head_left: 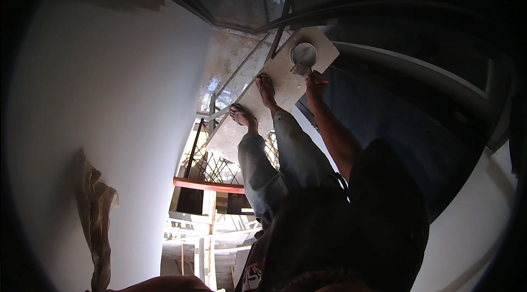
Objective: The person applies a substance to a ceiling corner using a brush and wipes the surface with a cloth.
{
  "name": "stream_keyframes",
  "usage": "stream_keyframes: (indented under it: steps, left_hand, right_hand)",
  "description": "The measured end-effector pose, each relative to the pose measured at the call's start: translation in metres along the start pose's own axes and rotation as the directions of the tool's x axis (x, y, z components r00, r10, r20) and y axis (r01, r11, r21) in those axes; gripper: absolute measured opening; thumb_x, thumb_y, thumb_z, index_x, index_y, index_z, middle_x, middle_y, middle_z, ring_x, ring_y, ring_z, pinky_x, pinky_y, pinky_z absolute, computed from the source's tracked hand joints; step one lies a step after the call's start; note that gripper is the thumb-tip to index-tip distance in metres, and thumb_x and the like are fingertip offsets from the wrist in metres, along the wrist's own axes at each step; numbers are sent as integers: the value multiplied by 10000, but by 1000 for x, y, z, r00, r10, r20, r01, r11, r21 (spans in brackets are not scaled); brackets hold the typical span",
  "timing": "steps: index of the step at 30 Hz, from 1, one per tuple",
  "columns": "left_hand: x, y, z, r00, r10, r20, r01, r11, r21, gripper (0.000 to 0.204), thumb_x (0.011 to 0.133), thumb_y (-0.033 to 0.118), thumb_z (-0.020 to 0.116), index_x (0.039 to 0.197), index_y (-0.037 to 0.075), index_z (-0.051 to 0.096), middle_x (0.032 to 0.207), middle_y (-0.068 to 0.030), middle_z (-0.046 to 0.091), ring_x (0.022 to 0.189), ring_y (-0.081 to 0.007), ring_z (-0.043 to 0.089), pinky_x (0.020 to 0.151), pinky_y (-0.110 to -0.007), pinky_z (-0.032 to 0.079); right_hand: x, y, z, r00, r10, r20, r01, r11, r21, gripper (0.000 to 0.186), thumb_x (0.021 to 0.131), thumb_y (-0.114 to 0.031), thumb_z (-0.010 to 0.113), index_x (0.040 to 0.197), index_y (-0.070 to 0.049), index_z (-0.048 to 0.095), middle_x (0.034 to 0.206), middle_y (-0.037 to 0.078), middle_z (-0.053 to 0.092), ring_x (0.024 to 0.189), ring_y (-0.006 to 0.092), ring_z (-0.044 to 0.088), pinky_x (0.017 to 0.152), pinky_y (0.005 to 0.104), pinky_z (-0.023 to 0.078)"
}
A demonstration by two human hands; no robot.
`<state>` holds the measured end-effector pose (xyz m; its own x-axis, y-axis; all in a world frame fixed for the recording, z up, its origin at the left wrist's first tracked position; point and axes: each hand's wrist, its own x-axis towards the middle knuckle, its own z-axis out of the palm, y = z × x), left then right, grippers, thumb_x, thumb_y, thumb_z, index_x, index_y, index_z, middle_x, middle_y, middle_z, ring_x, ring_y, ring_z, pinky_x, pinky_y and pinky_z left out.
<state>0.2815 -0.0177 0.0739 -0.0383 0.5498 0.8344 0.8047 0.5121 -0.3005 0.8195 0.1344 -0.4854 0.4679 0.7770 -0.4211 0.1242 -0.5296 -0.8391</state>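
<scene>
My right hand [317,84] reaches down and away from me, its fingers closed round what looks like a paintbrush [301,69]. The brush's pale, wide head is at the near rim of a round bucket [304,52]. Greyish-white stuff shows inside this bucket, which stands on the far end of a pale board [280,75]. Along the bottom edge a strip of my left arm shows, while my left hand is out of the picture. My sandalled feet rest on the board, left of the bucket.
A smooth white wall [137,89] rises on the left, with a crumpled brown sheet or cloth [97,209] against it. Metal bars [241,72] run beside the board. Below are a red rail [208,185] and bright wooden framing. Dark panels stand to the right.
</scene>
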Motion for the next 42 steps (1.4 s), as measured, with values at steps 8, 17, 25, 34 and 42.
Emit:
stream_keyframes:
  steps: [8, 17, 25, 34, 42]
  left_hand:
    - [-400, 119, 72, 499, -383, 777, 635, 772, -27, 386, 994, 298, 434, 1079, -25, 628, 964, -114, 621, 718, -151, 573, 608, -282, 472]
    - [-588, 154, 46, 346, 35, 938, 282, 949, -139, 192, 878, 81, 592, 1051, 24, 652, 1087, -116, 643, 942, -237, 604, 735, -347, 528]
    - [-616, 178, 49, 181, 52, 982, 287, 952, -103, 192, 880, 91, 574, 1039, 19, 654, 1066, -110, 651, 957, -244, 602, 771, -355, 514]
    - [-625, 192, 64, 95, -2, 996, 354, 935, -32, 198, 882, 102, 554, 1026, 14, 656, 1043, -103, 662, 974, -253, 600, 813, -363, 498]
    - [-567, 201, 86, 190, -197, 962, 560, 826, 58, 148, 852, 41, 570, 975, 4, 644, 973, -111, 647, 922, -270, 561, 796, -394, 472]
  right_hand:
    - [148, 143, -22, 996, -35, -85, 10, 962, -274, 197, 870, -145, 632, 1035, -37, 630, 866, 36, 631, 741, 114, 572, 670, 273, 451]
    - [268, 255, 20, 993, -83, -81, 43, 910, -413, 326, 840, -254, 664, 1076, -34, 622, 1047, 136, 656, 984, 264, 629, 843, 370, 485]
    - [307, 287, 51, 982, -82, -170, -22, 847, -532, 448, 812, -360, 671, 1083, -8, 611, 1074, 186, 639, 1020, 334, 612, 864, 423, 491]
    - [314, 298, 41, 981, -187, -42, 85, 620, -780, 471, 831, -395, 646, 1066, 13, 626, 1061, 206, 644, 1016, 339, 617, 844, 426, 494]
    - [248, 230, -9, 915, 349, -201, -311, 930, 196, 338, 891, -183, 614, 1189, -57, 518, 1089, 76, 566, 1020, 163, 576, 841, 277, 496]
